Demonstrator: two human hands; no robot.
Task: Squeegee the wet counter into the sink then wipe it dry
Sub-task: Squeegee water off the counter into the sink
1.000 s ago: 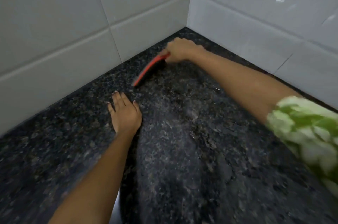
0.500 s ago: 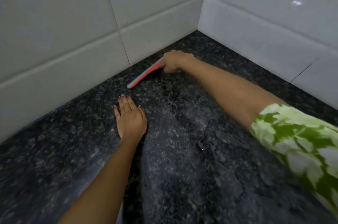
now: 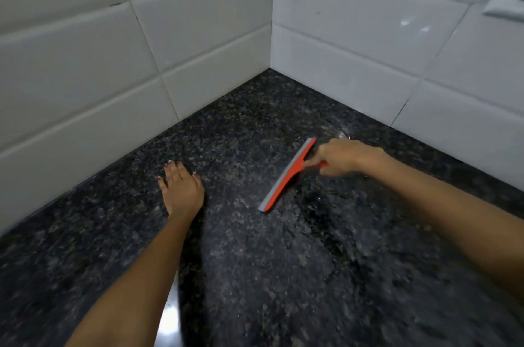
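Note:
A red squeegee (image 3: 286, 176) with a grey rubber blade rests its blade on the dark speckled granite counter (image 3: 255, 261), slanting from upper right to lower left. My right hand (image 3: 337, 158) is closed around its red handle, right of the blade. My left hand (image 3: 181, 188) lies flat on the counter with fingers spread, left of the squeegee and apart from it. Wet streaks and a film of water show on the counter below and right of the blade. The sink is out of view.
White tiled walls (image 3: 141, 63) meet in a corner (image 3: 272, 69) behind the counter. A white switch or socket plate (image 3: 507, 3) sits on the right wall at the top right. A shiny strip (image 3: 170, 321) shows beside my left forearm at the bottom edge.
My right hand has pulled the squeegee away from the left wall and the corner, toward me and to the right. My left hand has stayed flat on the counter.

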